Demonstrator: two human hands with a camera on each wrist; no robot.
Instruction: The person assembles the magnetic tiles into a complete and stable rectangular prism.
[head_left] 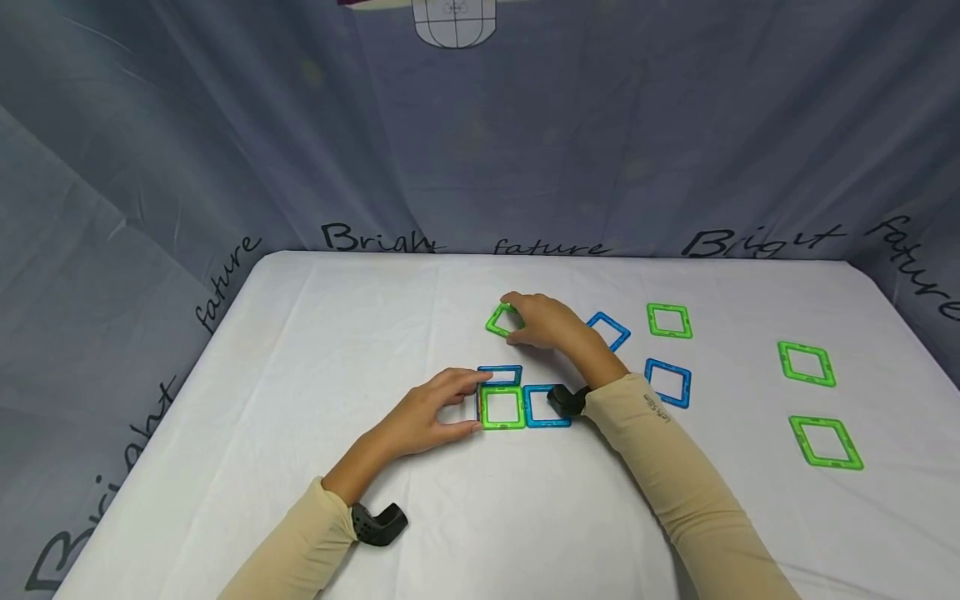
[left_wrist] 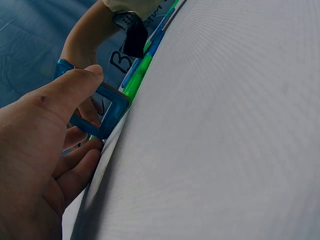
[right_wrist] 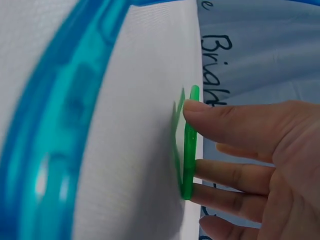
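Note:
My left hand [head_left: 438, 412] holds the edges of an upright blue square magnetic tile [left_wrist: 119, 105], thumb and fingers curved around it. That tile stands at the left side of a flat green magnetic tile [head_left: 504, 426]. Behind the green one another blue tile [head_left: 500, 367] appears raised, near my left fingertips. A blue tile [head_left: 547, 422] lies against the green tile's right side, partly under my right wrist. Farther back, my right hand [head_left: 551, 323] pinches a green magnetic tile [right_wrist: 190, 150] by opposite edges, slightly above the cloth, where its shadow shows.
Right of my right arm lie a blue tile [head_left: 668, 364] and several green tiles [head_left: 670, 334]. Another blue tile [head_left: 610, 319] is partly hidden behind my right forearm. White cloth [head_left: 375, 308] covers the table, and a grey lettered curtain [head_left: 525, 167] hangs behind.

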